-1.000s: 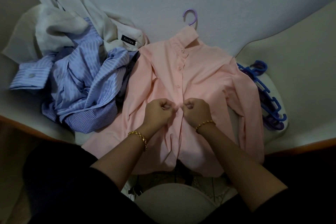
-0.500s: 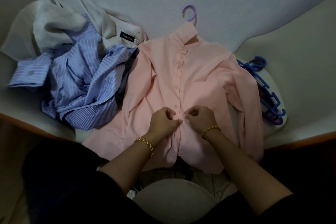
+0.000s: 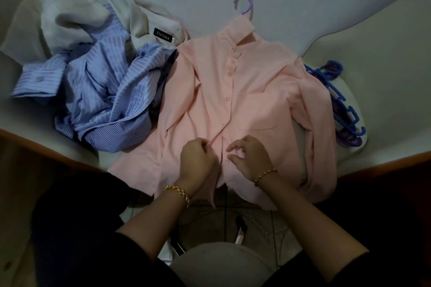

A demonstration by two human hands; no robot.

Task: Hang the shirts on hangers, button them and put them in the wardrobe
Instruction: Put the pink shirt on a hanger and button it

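- Buttoning step is under way: the pink shirt [image 3: 256, 91] is lying flat on the white bench [image 3: 384, 58], front up. It is already sitting on the lilac hanger [image 3: 244, 2], whose hook is sticking out above the shirt's collar.
- The upper buttons are looking fastened down the front; the lower front is gaping open near the hem, with one loose button [image 3: 227, 163] showing on its right edge.
- The left hand [image 3: 198, 163] is working at the shirt's lower middle, its grip pinching the left front edge with curled fingers.
- The right hand [image 3: 250, 158] is hovering just across the gap from it. Its grip is narrow, thumb and forefinger curling toward the loose button; cannot tell if it is actually catching cloth.
- Next move, as I'm judging it: bring the two edges together, line the buttonhole up over the loose button and push it through. The thin, floppy cloth is needing a firm pinch from both hands.
- After that: finish the hem buttons, lift the shirt by the hook. The wardrobe is not showing.
- The blue striped shirt [image 3: 105, 100] and cream shirt [image 3: 93, 18] are waiting in a heap left of the pink shirt.
- The spare blue hangers [image 3: 345, 105] are lying just to the pink shirt's right.
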